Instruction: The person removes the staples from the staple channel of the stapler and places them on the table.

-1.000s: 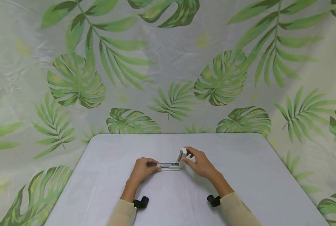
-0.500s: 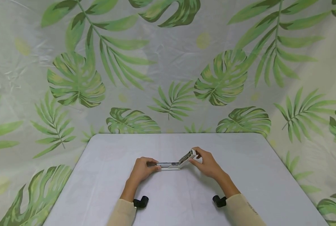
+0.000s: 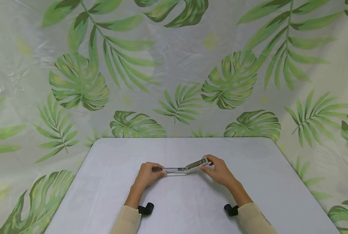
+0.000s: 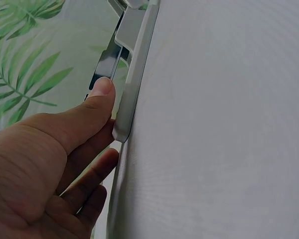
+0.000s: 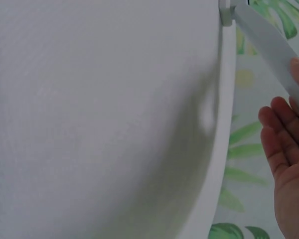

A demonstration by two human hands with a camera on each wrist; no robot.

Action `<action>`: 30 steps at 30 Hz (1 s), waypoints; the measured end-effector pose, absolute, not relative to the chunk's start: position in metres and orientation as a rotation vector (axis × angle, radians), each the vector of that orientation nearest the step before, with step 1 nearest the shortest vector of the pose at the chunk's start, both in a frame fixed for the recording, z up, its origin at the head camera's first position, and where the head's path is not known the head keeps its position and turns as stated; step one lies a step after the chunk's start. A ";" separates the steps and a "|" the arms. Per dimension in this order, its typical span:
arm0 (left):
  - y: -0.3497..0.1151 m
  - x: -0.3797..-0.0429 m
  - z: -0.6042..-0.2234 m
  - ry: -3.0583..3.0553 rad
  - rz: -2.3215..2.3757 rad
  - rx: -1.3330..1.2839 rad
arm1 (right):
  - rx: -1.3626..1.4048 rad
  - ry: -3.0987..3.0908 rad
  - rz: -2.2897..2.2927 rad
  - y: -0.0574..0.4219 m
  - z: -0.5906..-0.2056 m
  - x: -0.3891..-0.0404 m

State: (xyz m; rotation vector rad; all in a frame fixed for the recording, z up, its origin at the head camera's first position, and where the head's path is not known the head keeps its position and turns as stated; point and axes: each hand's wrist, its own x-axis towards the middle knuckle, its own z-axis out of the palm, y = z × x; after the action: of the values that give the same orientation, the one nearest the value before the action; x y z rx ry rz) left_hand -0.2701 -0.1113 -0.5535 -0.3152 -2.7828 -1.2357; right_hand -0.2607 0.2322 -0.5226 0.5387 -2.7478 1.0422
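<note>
A white stapler point(image 3: 176, 174) lies on the table with its top cover point(image 3: 198, 164) swung far back to the right, its inner side facing up. My left hand point(image 3: 147, 175) pinches the front end of the stapler between thumb and fingers. In the left wrist view the thumb presses the dark metal magazine point(image 4: 108, 60) above the white base point(image 4: 134, 79). My right hand point(image 3: 219, 170) pinches the free end of the cover, thumb on the near side. From the right wrist view the cover point(image 5: 269, 45) slants up from the hinge, the other fingers loosely spread below.
The table point(image 3: 127, 149) has a white cloth over it. Behind it hangs a leaf-printed sheet point(image 3: 180, 48). A black wrist camera point(image 3: 146, 209) sits on the left forearm, another black camera point(image 3: 230, 210) on the right.
My right hand has moved right and slightly down, swinging the stapler's cover from nearly upright to a low slant. The left hand and the base have stayed in place.
</note>
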 end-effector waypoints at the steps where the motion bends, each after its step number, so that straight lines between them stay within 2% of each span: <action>1: -0.111 -0.270 -0.554 -2.782 -1.237 -0.314 | 0.530 -2.760 1.037 0.233 -0.523 -0.260; 18: -0.112 -0.268 -0.552 -2.785 -1.240 -0.328 | 0.392 -2.909 1.048 0.240 -0.530 -0.256; 30: -0.114 -0.270 -0.551 -2.782 -1.292 -0.357 | 0.402 -2.865 1.067 0.238 -0.529 -0.257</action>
State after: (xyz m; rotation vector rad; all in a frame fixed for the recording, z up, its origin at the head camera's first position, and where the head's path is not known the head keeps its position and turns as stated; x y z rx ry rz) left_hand -0.2696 -0.1142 -0.5511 -0.3573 -2.7824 -1.2923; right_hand -0.2572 0.2379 -0.5293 0.4023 -2.8647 1.0669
